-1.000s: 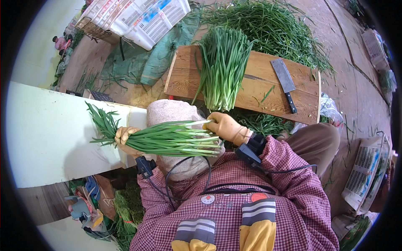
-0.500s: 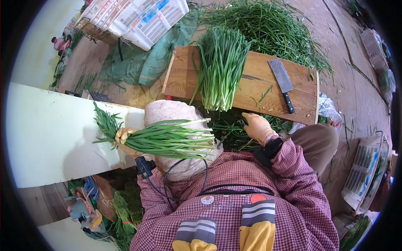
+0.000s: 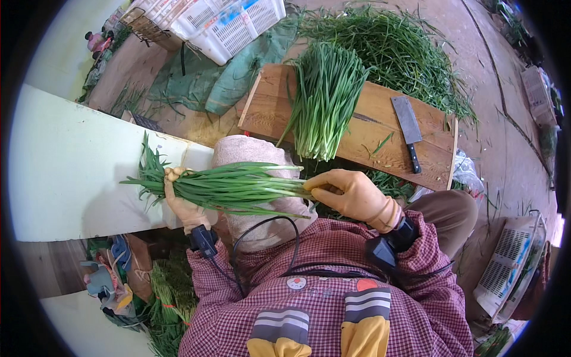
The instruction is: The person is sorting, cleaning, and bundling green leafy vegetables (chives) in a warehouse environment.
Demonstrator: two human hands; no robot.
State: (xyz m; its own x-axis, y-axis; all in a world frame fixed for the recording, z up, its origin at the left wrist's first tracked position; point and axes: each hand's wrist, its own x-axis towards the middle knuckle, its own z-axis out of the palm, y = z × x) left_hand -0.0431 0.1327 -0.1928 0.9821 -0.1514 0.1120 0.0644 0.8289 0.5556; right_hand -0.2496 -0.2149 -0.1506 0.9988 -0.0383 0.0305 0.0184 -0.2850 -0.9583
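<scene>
My left hand [image 3: 178, 193], in a pale glove, is closed round the leafy end of a bunch of garlic chives [image 3: 238, 183]. The bunch lies sideways over my knee, its pale stem ends toward the right. At those ends my right hand [image 3: 354, 195], gloved too, pinches some stems between thumb and fingers. A larger pile of garlic chives [image 3: 327, 101] rests on a wooden board [image 3: 380, 125] ahead of me, stems toward me. A cleaver [image 3: 407, 122] with a black handle lies on the board to the right of that pile.
Loose green leaves [image 3: 392, 50] are heaped on the floor beyond the board. White plastic crates [image 3: 238, 30] stand at the far left on a green sheet [image 3: 238, 89]. A white panel [image 3: 89, 166] is on my left; another crate [image 3: 511, 262] stands at the right.
My right hand has come up and left from beside the board's near edge to the bunch's stem ends, and now pinches there. The left hand keeps its hold.
</scene>
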